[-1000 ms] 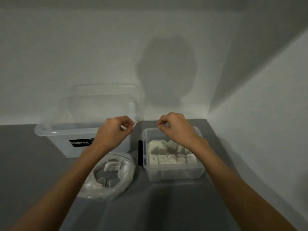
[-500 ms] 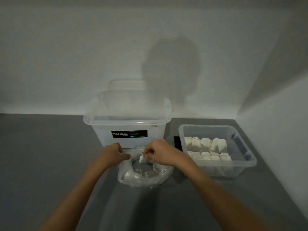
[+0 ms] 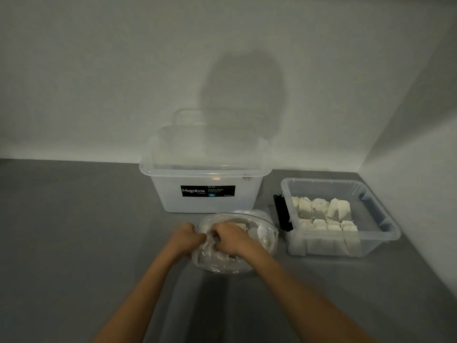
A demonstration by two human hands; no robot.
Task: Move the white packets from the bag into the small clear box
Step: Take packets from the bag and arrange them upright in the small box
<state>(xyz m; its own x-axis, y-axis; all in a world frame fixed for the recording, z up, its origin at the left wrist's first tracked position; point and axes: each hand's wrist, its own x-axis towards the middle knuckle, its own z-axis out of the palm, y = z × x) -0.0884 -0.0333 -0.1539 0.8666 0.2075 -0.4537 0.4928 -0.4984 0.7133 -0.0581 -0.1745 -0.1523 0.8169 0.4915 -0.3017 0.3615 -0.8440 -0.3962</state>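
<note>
1. Hold: left hand grips the bag rim, likely to keep the limp mouth open and steady.
2. Reach: right hand is curled inside the bag, close beside the left; can't tell what it holds.
3. Location: some packets remain in the bag; most stand in rows in the small box near the surface's far right corner.
4. Materials: the bag is crinkly clear film with a rolled rim, the small box is rigid clear plastic, and the packets look soft and pillow-shaped.

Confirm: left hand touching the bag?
Touching. The head view shows the left hand gripping the bag at its near-left rim, with the plastic bunched under its fingers.
</note>
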